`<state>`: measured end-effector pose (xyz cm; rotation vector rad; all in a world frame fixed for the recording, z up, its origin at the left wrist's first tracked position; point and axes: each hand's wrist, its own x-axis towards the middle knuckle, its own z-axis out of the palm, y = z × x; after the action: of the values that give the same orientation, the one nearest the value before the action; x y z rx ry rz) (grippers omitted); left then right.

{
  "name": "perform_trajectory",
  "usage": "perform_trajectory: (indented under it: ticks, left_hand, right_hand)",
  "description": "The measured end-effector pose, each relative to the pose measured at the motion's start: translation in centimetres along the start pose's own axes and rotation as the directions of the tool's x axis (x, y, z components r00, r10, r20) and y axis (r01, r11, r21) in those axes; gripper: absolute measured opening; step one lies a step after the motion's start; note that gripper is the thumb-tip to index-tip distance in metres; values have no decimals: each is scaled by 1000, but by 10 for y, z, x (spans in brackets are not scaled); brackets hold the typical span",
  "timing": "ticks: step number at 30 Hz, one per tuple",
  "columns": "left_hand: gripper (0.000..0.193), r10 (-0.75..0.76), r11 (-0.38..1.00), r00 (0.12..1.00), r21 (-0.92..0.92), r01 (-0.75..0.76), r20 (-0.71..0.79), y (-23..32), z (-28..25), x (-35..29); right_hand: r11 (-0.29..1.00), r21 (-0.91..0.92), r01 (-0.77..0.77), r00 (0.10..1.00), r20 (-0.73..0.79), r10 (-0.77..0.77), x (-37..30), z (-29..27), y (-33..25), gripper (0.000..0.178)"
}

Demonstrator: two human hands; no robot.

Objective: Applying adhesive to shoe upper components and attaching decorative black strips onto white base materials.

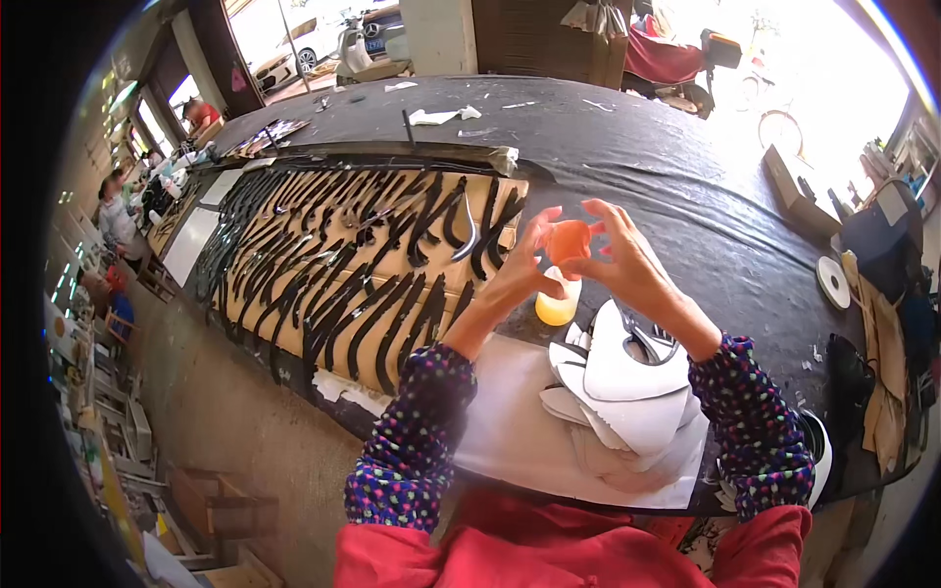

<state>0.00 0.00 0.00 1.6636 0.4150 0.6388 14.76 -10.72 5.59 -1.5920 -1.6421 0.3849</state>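
Note:
Both of my hands are raised over the table, with an orange, cup-like piece (567, 241) between them; its exact kind is unclear. My left hand (529, 260) grips it from the left with bent fingers. From the other side, my right hand (627, 257) has its thumb and curled fingers around it. Just below stands a small translucent container (557, 306) with yellow contents. Nearer to me, a loose stack of white curved cut pieces (632, 377) lies on a pale sheet (500, 412), under my right forearm.
To the left, a brown cardboard board (338, 265) carries many dark curved strips in rows. A dark cover (686, 186) drapes the big table. White scraps (441, 116) lie at the far side. A tape roll (833, 282) and an open box (799, 196) sit at the right.

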Motion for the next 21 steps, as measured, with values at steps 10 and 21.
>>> perform_trajectory:
  ticks: [10, 21]
  left_hand:
    - [65, 14, 995, 1000, -101, -13, 9, -20, 18, -1]
    - [69, -109, 991, 994, -82, 106, -31, -22, 26, -3]
  right_hand:
    - [948, -198, 247, 969, 29, -247, 13, 8, -2, 33]
    - [784, -371, 498, 844, 2, -536, 4, 17, 3, 17]
